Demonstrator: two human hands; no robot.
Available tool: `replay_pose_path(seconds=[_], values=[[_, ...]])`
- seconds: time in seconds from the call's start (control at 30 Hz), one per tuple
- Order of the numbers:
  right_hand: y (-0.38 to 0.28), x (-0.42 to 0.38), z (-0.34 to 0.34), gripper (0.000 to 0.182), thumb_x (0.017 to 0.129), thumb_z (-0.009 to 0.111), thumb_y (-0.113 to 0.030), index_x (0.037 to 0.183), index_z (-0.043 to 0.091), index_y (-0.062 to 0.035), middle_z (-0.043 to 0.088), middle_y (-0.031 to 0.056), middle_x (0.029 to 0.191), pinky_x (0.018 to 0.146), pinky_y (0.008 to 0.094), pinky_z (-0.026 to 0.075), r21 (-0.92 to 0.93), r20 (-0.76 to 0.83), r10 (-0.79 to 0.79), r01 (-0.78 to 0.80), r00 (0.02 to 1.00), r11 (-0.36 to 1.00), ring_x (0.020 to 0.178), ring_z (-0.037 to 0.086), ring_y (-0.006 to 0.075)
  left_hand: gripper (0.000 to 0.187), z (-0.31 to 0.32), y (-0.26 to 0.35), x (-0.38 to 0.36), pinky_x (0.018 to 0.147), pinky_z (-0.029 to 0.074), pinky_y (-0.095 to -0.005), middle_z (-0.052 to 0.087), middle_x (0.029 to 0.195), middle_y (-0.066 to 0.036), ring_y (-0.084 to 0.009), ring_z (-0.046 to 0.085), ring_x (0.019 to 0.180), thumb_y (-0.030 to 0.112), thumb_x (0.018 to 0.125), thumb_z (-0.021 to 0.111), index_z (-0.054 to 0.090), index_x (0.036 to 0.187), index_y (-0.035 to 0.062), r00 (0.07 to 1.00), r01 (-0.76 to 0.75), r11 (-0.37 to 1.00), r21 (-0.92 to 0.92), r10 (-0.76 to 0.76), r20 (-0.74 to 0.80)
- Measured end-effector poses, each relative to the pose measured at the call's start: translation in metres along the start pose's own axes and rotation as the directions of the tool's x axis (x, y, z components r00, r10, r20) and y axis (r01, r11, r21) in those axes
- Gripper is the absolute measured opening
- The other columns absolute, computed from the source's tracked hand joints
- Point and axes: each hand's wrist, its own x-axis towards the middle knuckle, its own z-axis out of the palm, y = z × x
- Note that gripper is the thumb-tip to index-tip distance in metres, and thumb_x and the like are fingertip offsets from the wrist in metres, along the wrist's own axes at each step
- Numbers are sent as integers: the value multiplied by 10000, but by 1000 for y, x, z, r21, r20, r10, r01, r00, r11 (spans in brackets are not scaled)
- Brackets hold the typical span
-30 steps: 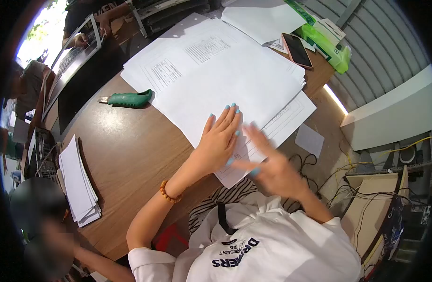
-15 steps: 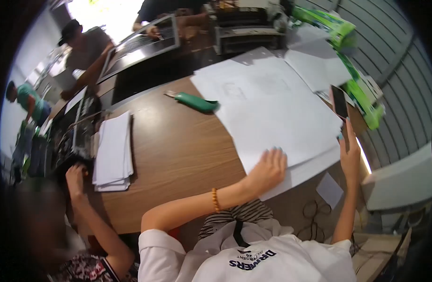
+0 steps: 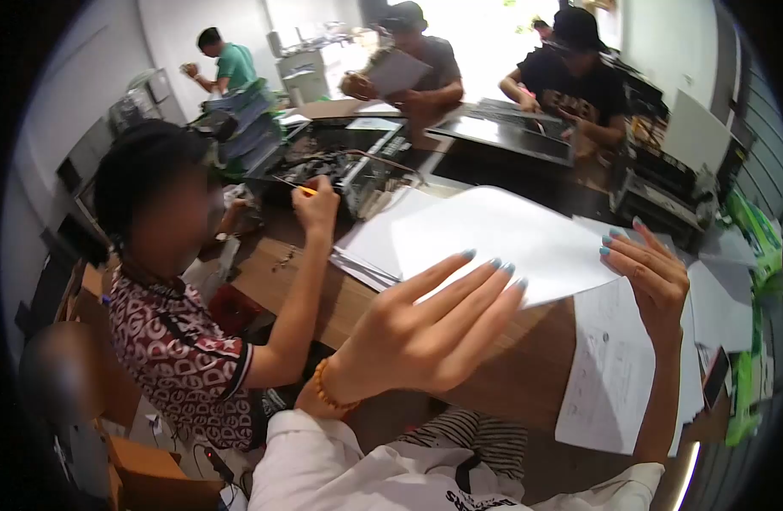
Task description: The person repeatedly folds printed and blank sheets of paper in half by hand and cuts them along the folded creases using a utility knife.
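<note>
A white sheet of paper (image 3: 502, 234) is raised above the table, slightly bowed, between my two hands. My left hand (image 3: 430, 332) grips its near left edge, fingers stretched over the paper and thumb hidden beneath. At the right end, my right hand (image 3: 651, 277) pinches the edge, its thumb also out of sight. Below my right hand lies a printed sheet (image 3: 609, 366) on the table, with more papers around it. A phone (image 3: 715, 375) rests near the table's right edge.
A stack of paper (image 3: 366, 247) lies left of the raised sheet. Beside me, a person (image 3: 187, 341) holds a yellow-handled tool (image 3: 306, 191) near an opened machine (image 3: 340, 162). Two people sit across the table, one by a flat panel (image 3: 502, 136). Green packaging (image 3: 754, 230) stands at right.
Both hands have risen, and the sheet is now held up between them. My right hand has left the phone. The view has swung left and upward, showing more of the co-workers.
</note>
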Motion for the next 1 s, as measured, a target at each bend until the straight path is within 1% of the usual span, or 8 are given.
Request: replay_pose_path(seconds=[0.23,0.4,0.53,0.6,0.7,0.8,0.87,1.0], values=[[40,32,100,237,794,645,-111,1024,694,-138,640,45,1160,1065,451,362,110,-41,-239,242,970,964,1211,515,241,195,-3,28,-60,804,552,-314,688,1034,-80,-176,658,986,110,826,656,692,1012,65,970,158,986,59,-166,180],[83,-43,209,905,777,706,-328,1440,177,-12,379,296,1359,1015,460,365,-390,215,564,-460,797,798,1226,412,448,242,102,37,-113,713,553,-278,685,957,-101,-177,681,845,115,831,626,635,1038,-10,947,158,986,46,-165,277],[87,-68,212,660,858,615,-283,1372,333,20,541,248,1165,834,424,494,-379,439,772,-684,460,623,1058,558,368,226,135,63,-119,579,537,-221,684,959,-127,-143,684,784,131,846,602,629,1012,-21,870,223,974,-39,-181,458],[98,-94,216,549,868,598,-233,1319,403,13,602,199,1026,740,425,518,-376,231,613,-512,756,773,922,610,347,280,143,73,-119,571,537,-235,676,987,-141,-165,685,785,205,838,632,630,1016,-11,851,280,958,-68,-215,480],[80,-72,164,326,880,595,-232,1106,526,-9,624,218,915,684,449,513,-318,64,675,-626,735,712,815,627,376,380,137,72,-99,604,549,-281,666,1002,-168,-220,682,818,289,812,667,625,1037,-13,821,418,864,-280,-227,524],[79,-82,107,334,864,630,-247,1060,534,5,629,224,865,672,459,480,-120,39,676,-668,736,734,793,612,422,404,144,49,-101,944,451,-414,558,1253,-154,-319,540,1153,195,841,625,567,1221,70,772,583,656,-479,-265,577],[49,-86,56,337,807,677,-164,1052,540,24,616,197,897,686,441,471,-92,104,625,-618,774,781,786,603,404,534,158,29,-103,1112,174,-511,327,1454,-169,-368,228,1371,272,892,557,404,1373,98,753,438,861,-258,-196,628],[-22,-118,-12,481,720,727,-101,1168,559,-52,574,141,894,657,391,482,-64,450,542,-580,710,812,716,586,314,578,178,28,-121,1097,172,-531,305,1451,-205,-397,232,1360,363,927,476,344,1398,55,714,458,846,-273,-167,679]])
